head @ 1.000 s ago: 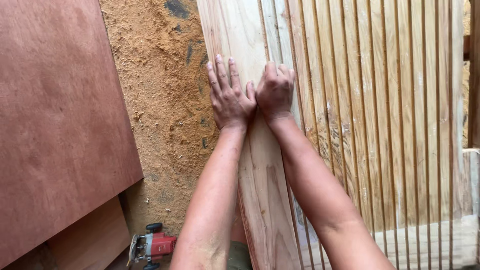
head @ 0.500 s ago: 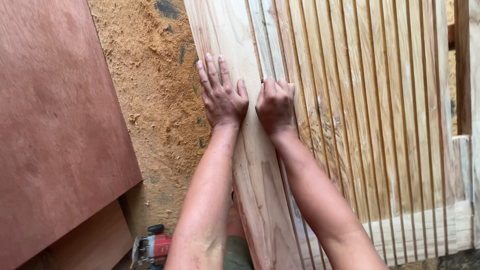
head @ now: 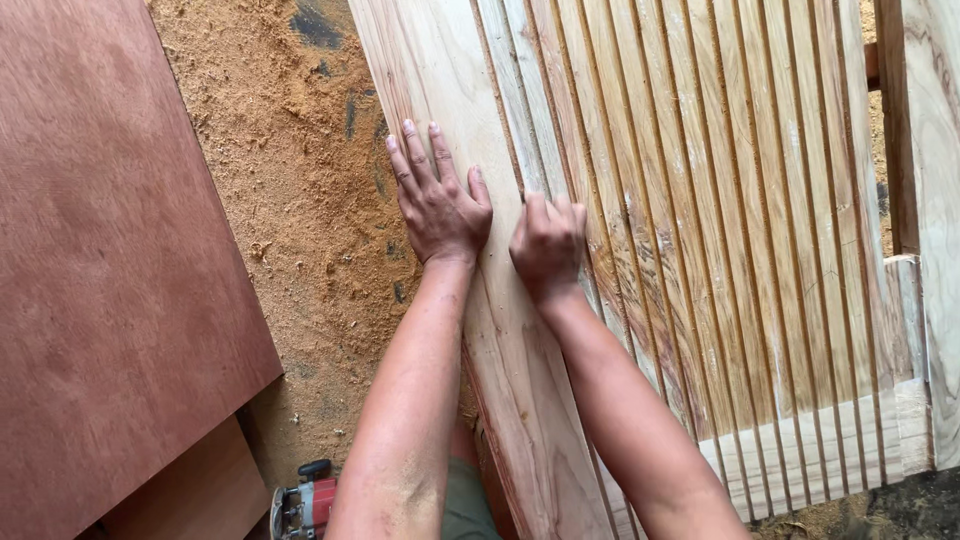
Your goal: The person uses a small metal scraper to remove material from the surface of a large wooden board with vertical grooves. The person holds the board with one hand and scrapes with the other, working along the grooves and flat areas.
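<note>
While both forearms reach up from the bottom edge, the left hand [head: 438, 205] lies flat on the plank [head: 450, 90], fingers spread and straight, palm down, gripping nothing; the right hand [head: 548, 240] sits just right of it on the plank's right edge, fingers curled under so their tips are hidden, and whether it has closed on anything I cannot tell; the two hands are near but apart. The plank is pale and broad, running from the top edge down past the wrists, its lower end hidden behind the arms and cut off at the bottom; right of the plank lies a row of thin slats [head: 720, 200], side by side with dark gaps between, their tops cut off, their lower ends crossing a pale rail [head: 850, 450]. Left of the plank spreads sawdust [head: 290, 200], with dark patches too small to read; further left lies a reddish-brown board [head: 100, 260], cut off at the left edge. Below the plank's left side, a red and black power tool [head: 305, 505] shows only partly, hidden by the left arm.
</note>
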